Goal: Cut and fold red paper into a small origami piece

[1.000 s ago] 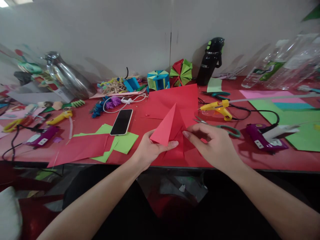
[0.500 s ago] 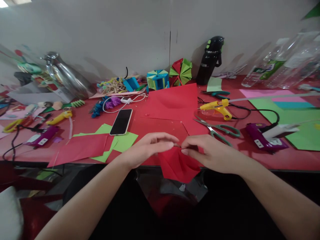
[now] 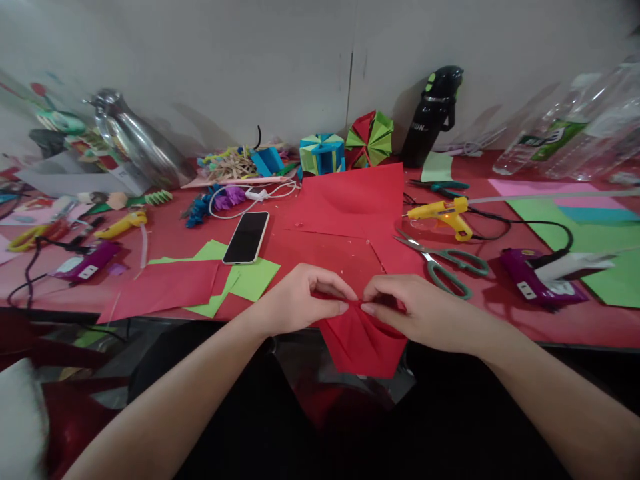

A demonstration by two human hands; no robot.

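Observation:
A creased piece of red paper hangs over the table's front edge, its folds fanning out from the top. My left hand pinches its upper left part between thumb and fingers. My right hand pinches the top close beside, so the fingertips of both hands nearly meet. Beyond them a larger sheet of red paper lies on the red table. Grey-handled scissors rest to the right of it, blades partly apart.
A phone lies on green paper squares at left, by a red sheet. A yellow glue gun and a purple power strip with cords are at right. Behind stand a black bottle, a metal jug and folded-paper models.
The red paper's lower part has swung down and spread into a flatter fan. Both hands still pinch its top, with the left fingers more arched. The view has shifted slightly.

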